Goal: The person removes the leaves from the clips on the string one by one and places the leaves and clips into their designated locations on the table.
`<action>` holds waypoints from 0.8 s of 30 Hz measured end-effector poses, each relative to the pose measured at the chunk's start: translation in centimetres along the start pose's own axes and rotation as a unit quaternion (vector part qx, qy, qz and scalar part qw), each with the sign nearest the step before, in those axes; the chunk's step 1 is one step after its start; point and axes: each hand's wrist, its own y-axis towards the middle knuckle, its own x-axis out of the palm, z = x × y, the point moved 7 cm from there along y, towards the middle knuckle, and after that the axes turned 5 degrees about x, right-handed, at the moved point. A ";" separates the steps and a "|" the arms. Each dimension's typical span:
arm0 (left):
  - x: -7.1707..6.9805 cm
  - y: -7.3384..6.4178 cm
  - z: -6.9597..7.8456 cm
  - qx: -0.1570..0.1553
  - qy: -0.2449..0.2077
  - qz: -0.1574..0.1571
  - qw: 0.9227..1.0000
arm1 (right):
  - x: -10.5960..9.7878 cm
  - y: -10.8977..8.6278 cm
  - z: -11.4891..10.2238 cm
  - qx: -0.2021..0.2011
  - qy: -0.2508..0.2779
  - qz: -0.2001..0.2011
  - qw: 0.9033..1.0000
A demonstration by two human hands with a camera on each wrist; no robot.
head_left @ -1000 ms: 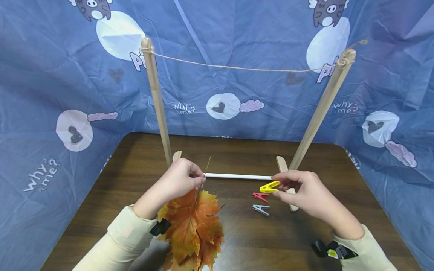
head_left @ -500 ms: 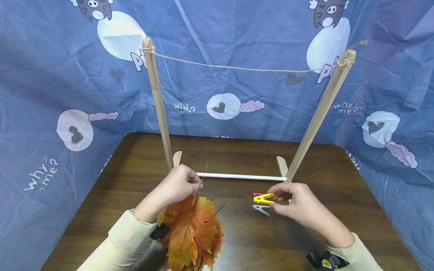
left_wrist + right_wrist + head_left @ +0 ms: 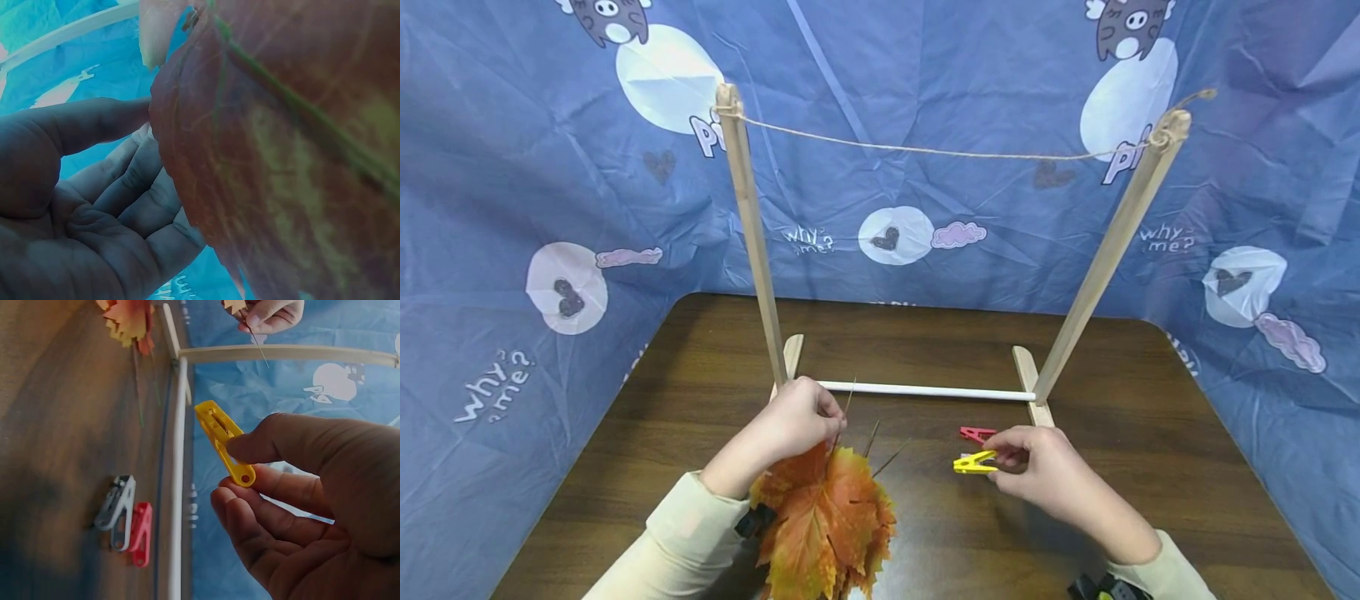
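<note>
My left hand [image 3: 797, 423] pinches the thin stem of an orange and yellow maple leaf [image 3: 811, 521]. The blade hangs below the fingers and fills much of the left wrist view. More leaves with bare stems lie beneath it on the table, seen as a bunch [image 3: 128, 322] in the right wrist view. Between thumb and fingertips my right hand [image 3: 1037, 467] holds a yellow clothespin [image 3: 219, 432] by its handle end, jaws pointing left. A red clothespin [image 3: 977, 434] lies just beyond it. The grey clothespin [image 3: 117, 509] is mostly hidden behind the yellow one in the head view.
A wooden stand has a left post [image 3: 752, 242] and a right post [image 3: 1108, 267]. String [image 3: 917, 150] stretches between their tops, and a white rod [image 3: 925, 390] joins the feet. Blue printed cloth [image 3: 985, 92] surrounds the brown table [image 3: 925, 342].
My right hand has moved down and left with the yellow clothespin, from beside the right post to over the grey clothespin. My left hand has dropped slightly with the leaf.
</note>
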 end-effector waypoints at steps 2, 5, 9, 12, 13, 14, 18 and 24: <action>0.2 -0.1 -0.3 -0.007 -0.002 -0.002 1.000 | 0.4 0.0 0.4 0.014 0.001 -0.010 1.000; 0.6 -0.2 -0.8 -0.023 -0.009 -0.005 1.000 | 1.0 0.0 0.9 0.033 0.006 -0.027 0.999; 1.1 -0.2 -1.6 -0.052 -0.015 -0.007 0.999 | 1.6 -0.1 1.3 0.045 0.011 -0.035 0.998; 1.6 0.0 -2.3 -0.068 -0.023 -0.012 0.997 | 1.9 -0.2 1.6 0.042 0.008 -0.027 0.999; 1.8 0.0 -2.5 -0.071 -0.026 -0.014 0.997 | 1.9 -0.2 1.7 0.042 0.005 -0.024 0.999; 1.9 0.0 -2.7 -0.073 -0.029 -0.016 0.997 | 2.0 -0.2 1.8 0.043 0.002 -0.023 0.999; 2.5 0.1 -3.4 -0.081 -0.034 -0.022 0.996 | 2.5 -0.3 2.4 0.054 -0.006 -0.029 0.998; 3.2 0.3 -4.4 -0.095 -0.012 -0.026 0.995 | 3.5 -0.4 3.1 0.061 -0.023 -0.031 0.997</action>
